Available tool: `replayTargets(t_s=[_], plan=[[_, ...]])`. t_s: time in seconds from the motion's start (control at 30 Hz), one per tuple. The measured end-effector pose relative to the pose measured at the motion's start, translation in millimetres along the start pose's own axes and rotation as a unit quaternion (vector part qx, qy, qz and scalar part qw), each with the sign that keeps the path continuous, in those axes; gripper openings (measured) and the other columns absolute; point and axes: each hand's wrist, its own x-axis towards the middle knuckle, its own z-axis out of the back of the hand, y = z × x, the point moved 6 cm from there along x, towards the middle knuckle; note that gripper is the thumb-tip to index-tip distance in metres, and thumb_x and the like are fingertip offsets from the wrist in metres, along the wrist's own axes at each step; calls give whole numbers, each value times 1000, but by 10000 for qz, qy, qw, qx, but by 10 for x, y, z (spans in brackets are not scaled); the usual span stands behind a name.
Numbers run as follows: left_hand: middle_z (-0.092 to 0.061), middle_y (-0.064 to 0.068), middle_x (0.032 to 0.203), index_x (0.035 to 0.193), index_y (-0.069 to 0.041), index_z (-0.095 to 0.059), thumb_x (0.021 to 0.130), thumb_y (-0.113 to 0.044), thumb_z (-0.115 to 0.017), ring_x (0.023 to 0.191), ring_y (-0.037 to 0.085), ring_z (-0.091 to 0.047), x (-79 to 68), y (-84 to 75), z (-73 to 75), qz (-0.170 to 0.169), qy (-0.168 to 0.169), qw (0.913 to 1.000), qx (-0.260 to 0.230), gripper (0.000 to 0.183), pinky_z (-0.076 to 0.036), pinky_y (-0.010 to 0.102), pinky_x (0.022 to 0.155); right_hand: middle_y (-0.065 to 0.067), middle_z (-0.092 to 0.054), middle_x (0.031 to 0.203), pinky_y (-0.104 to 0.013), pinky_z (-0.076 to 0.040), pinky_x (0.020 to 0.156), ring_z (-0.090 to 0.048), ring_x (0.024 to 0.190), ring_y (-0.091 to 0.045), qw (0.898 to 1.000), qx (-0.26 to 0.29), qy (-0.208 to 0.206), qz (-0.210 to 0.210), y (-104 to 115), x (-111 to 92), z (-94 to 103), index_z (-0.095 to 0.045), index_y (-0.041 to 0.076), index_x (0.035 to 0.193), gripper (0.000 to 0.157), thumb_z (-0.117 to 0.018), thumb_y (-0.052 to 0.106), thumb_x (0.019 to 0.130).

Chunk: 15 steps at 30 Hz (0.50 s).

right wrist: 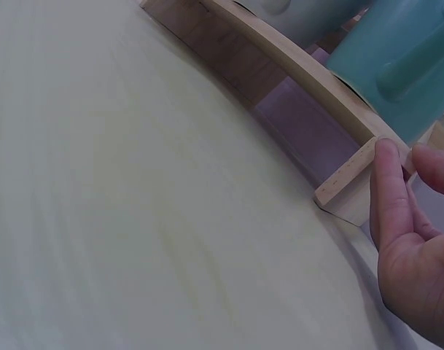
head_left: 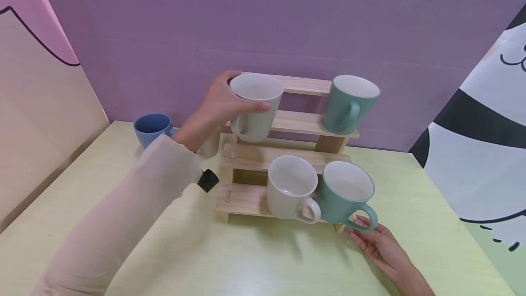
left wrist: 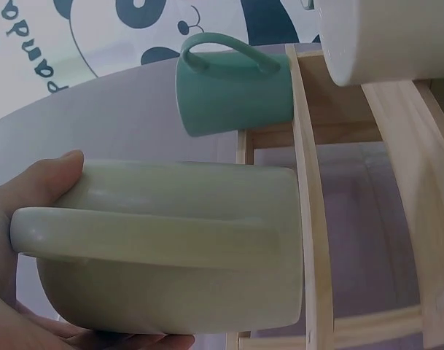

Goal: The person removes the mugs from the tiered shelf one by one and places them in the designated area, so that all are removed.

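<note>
My left hand [head_left: 222,102] grips a white mug [head_left: 260,120] round its upper part, thumb across the front and fingers behind. In the left wrist view, the mug's base is right at a shelf of the wooden rack [head_left: 279,156], level with a teal mug [head_left: 343,108] at the right. Down at the rack's front right corner, my right hand [head_left: 380,245] pinches the end of the lowest shelf between thumb and fingers. Just above it, a second teal mug [head_left: 345,193] stands on that shelf beside another white mug [head_left: 287,191], both handles facing front.
On the table [head_left: 172,250] to the rack's left stands a blue mug [head_left: 149,127]. A pale mug [head_left: 210,145] is partly hidden behind my left wrist. A purple wall [head_left: 263,22] rises behind the rack, and a panda-print panel [head_left: 485,118] stands on the right.
</note>
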Motion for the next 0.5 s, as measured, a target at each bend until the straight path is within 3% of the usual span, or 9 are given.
replayTargets(t_s=[0.5], plan=[[-54, 10, 128, 135, -10, -44, 69, -18, -84, 112, 25, -54, -157, 165, 290, 110, -127, 9999, -42, 78, -48, 43, 92, -13, -69, 108, -28, -51, 93, -67, 102, -19, 10000, 50, 0, -3, 5, -20, -4, -65, 4, 111, 32, -37, -7, 99]])
